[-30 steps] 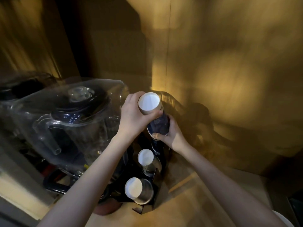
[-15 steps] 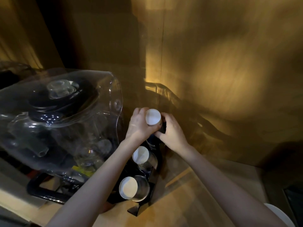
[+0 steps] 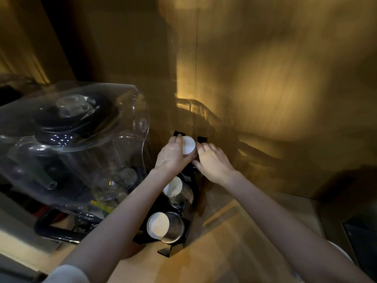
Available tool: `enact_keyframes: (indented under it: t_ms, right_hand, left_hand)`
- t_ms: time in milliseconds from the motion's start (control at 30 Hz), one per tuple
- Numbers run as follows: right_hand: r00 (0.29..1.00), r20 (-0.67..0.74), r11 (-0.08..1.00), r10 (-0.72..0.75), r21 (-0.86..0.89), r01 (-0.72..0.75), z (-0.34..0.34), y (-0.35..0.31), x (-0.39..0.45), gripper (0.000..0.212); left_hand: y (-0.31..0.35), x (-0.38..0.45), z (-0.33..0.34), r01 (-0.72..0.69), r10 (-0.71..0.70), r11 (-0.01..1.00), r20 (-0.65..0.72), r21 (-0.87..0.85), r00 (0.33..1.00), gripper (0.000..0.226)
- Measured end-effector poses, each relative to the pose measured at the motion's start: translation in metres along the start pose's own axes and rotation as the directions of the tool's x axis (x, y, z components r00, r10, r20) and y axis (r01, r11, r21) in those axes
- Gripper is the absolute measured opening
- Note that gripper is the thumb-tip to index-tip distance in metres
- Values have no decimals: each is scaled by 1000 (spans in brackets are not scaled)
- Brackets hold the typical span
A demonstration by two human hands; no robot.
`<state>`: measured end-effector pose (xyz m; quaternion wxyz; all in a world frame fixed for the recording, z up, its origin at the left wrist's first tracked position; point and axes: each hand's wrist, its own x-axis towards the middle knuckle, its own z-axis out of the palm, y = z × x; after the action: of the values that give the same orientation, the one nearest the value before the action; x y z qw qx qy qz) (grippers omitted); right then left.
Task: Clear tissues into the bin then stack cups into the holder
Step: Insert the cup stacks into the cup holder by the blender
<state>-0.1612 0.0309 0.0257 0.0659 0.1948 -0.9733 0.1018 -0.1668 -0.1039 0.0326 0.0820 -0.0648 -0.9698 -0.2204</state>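
A black cup holder [image 3: 188, 216] stands on the wooden counter against the wall. Its top slot holds an upturned cup stack with a white base [image 3: 188, 145]. My left hand [image 3: 173, 156] wraps the stack's left side and my right hand [image 3: 212, 163] presses its right side. Two lower slots carry cup stacks lying outward, the middle stack [image 3: 176, 189] and the lowest stack [image 3: 164, 226], both showing white bases. No tissues or bin are in view.
A large clear plastic blender cover with a black-lidded jar inside [image 3: 69, 144] stands close on the left. The wooden wall [image 3: 265, 88] is right behind the holder. A white rim [image 3: 338, 250] and a dark object [image 3: 361, 237] sit at the right edge.
Both hands have pushed the cup stack down into the holder's top slot; it now sits much lower, with only its white base showing between my fingers.
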Motion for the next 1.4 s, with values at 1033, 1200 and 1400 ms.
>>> enact_keyframes:
  t_ms: [1033, 1200, 1400]
  right_hand:
    - [618, 261, 615, 741, 106, -782, 7, 174, -313, 54]
    - [529, 302, 497, 793, 180, -849, 19, 179, -324, 41]
    - [520, 348, 338, 780, 464, -819, 22, 183, -316, 28]
  left_hand:
    - [194, -126, 186, -494, 479, 857, 581, -148, 658, 63]
    - [204, -145, 204, -218, 405, 911, 663, -349, 630, 47]
    - [200, -140, 206, 91, 250, 919, 745, -384, 618, 37]
